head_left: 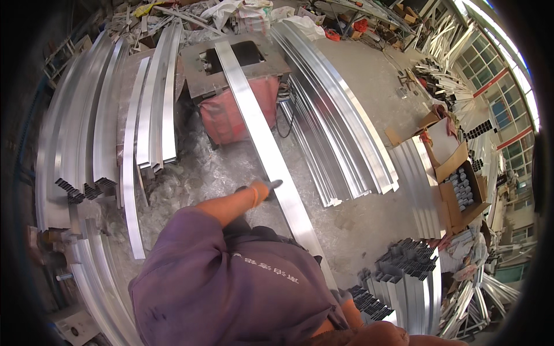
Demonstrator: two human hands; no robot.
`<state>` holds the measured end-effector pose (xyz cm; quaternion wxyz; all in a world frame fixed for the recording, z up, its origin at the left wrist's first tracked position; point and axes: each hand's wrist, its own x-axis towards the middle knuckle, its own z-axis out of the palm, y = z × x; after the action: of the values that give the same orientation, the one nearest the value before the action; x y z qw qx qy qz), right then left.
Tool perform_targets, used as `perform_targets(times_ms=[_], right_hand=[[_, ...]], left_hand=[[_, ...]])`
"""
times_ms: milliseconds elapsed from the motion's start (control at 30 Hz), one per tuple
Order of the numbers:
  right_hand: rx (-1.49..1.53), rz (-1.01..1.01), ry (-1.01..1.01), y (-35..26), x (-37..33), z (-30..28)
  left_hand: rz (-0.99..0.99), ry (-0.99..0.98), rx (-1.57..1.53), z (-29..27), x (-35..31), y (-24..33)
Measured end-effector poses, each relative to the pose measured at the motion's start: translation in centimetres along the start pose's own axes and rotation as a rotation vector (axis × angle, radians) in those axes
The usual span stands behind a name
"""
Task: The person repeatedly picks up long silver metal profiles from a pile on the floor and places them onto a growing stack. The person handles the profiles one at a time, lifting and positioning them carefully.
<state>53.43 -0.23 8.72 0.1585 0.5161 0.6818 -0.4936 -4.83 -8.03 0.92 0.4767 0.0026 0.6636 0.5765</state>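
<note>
Left hand [266,189] grips metal bar [254,124] overlying the table's [202,85] front edge; right hand's [344,296] fingers hidden, I cannot tell. Cardboard box [452,203] contains grey pieces [463,187]. Shirt [202,277] bears pale writing.

Left fingers [276,184] touch a long silvery bar [257,126].

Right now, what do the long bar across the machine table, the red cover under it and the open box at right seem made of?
Long bar: probably aluminium, smooth and satin, from its silvery sheen.
Red cover: matt cloth or woven plastic; soft creases show, but the fibre is unclear.
Open box: most likely cardboard, dull brown, with thin folded-out flaps.
</note>
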Motion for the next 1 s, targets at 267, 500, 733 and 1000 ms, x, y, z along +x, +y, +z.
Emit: perform_targets(times_ms=[267, 500, 733, 1000], right_hand=[[-0.779, -0.065, 0.094, 22.4, -2.7, 0.5], [-0.851, 0.0, -0.246, 17.3, 4.0, 3.3], [-0.693, -0.384, 0.117, -18.6, 14.1, 6.0], [-0.762, -0.499, 0.183, -52.0, 28.1, 13.4]], left_hand=[[-0.416, -0.551, -0.006, 1.5, -3.5, -6.3], [-0.346, -0.565, -0.349, -2.6, 1.1, -4.4], [0.053, -0.004, -0.772, -10.0, 15.4, 10.1], [0.513, 0.781, 0.259, -18.5, 22.7, 29.0]])
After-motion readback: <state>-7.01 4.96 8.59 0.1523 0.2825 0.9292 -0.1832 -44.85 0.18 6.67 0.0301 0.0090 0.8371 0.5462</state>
